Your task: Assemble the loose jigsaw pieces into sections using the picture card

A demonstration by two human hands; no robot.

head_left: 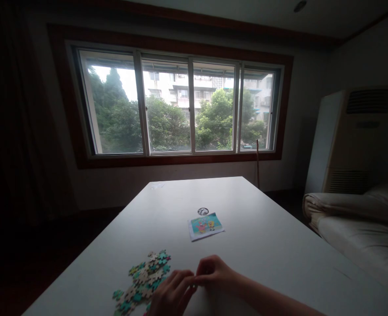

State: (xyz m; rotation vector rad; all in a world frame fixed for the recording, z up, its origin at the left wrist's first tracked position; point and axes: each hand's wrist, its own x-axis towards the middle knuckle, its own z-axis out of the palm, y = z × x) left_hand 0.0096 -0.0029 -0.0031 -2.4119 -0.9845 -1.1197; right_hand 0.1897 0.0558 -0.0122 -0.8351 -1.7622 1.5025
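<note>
Low in the head view, my left hand [174, 290] and my right hand [214, 271] meet fingertip to fingertip just above the white table [263, 259]. Both are closed in a pinch. A tiny pale and greenish bit shows between the fingertips, too covered to name. Beside and partly behind my left hand lies a loose heap of jigsaw puzzle pieces [144, 281], some teal or green, others bare beige. Beyond my hands, a small picture sheet [206, 226] with pink and yellow cartoon figures on blue lies flat.
A round black-and-white mark or sticker [203, 211] is just behind the picture sheet. A clear scrap [157, 186] lies at the table's far left corner. Right of the table stands a pale sofa [355, 219], with a tall air conditioner [328, 140] behind it. A wide window [167, 105] faces me.
</note>
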